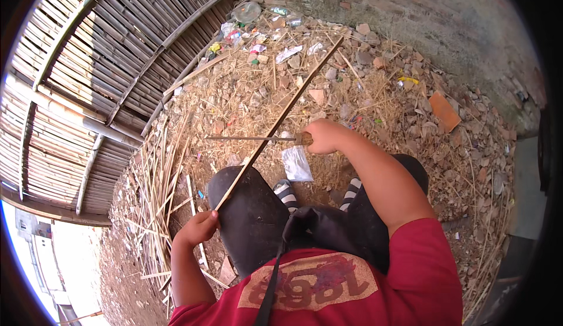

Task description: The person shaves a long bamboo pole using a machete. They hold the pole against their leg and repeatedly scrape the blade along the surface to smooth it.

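Observation:
My left hand (198,228) is closed around the near end of a long, thin bamboo strip (302,89). The strip slants up and away to the right, passing over my left knee. In my right hand (324,136) is the wooden handle of a knife (249,138), its narrow blade lying level and pointing left. Blade and strip cross in front of my knees; whether they touch I cannot tell. Beneath the crossing, a pale plastic packet (297,164) lies on the ground near my sandalled feet.
A heap of split bamboo strips (158,200) lies on the left. Past it stands a bamboo slat wall (126,50). Rubble, straw and litter cover the ground before a brick wall (404,9). An orange tile piece (444,111) rests at the right.

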Available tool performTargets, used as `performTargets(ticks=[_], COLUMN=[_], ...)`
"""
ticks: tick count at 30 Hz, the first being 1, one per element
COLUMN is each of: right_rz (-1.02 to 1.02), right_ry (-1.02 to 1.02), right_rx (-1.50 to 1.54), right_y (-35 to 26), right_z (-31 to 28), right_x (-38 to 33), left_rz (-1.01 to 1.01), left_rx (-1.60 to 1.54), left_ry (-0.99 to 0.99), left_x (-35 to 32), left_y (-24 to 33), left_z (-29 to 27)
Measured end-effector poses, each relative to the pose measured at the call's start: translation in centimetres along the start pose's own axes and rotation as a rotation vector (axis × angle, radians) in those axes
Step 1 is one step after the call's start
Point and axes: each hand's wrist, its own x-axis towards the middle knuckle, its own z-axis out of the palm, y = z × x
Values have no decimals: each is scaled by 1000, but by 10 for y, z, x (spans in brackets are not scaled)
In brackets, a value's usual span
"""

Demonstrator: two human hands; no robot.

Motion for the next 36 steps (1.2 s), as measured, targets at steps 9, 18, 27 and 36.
performTargets(ticks=[9, 18, 27, 36], right_rz=[27, 193, 343, 211], right_ry=[21, 64, 81, -5], right_rx=[-1, 107, 123, 106], right_y=[-14, 13, 38, 42], right_z=[8, -6, -13, 1], right_x=[3, 5, 1, 8], left_rz=[117, 212, 215, 41], left_rx=[209, 311, 483, 154], left_ry=[115, 219, 228, 86], left_x=[-6, -14, -15, 0], left_y=[-1, 11, 27, 7], left_z=[8, 15, 12, 6])
